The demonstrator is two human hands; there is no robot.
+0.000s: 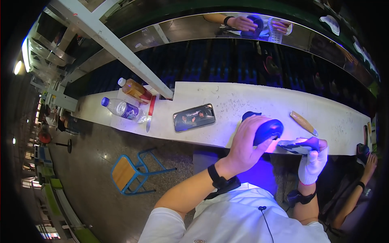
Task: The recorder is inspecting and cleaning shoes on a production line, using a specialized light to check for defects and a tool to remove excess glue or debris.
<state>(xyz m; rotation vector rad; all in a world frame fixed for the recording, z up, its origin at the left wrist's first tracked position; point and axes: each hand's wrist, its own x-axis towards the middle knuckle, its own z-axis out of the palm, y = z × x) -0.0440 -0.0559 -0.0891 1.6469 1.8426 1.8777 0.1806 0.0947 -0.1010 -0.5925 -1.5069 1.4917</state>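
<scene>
My left hand (246, 141), bare and with a black band at the wrist, is closed around a dark, rounded shoe (268, 131) lit by violet light. Only part of the shoe shows past the fingers. A small black piece (251, 115) shows just behind that hand on the bench. My right hand (314, 162) wears a white glove with bare fingertips and pinches a dark and white piece (300, 146), close beside the shoe. What kind of piece it is cannot be made out. A wooden-handled tool (302, 122) with a short metal tip lies beyond my right hand.
A phone (194, 117) lies on the white bench (231, 95). Left of it are a clear bottle (126, 109), a brown drink bottle (137, 91) and a red-handled blade (152, 106). A metal post (117, 44) slants overhead. A blue-framed stool (133, 174) stands left. A co-worker's hand (369, 165) is right.
</scene>
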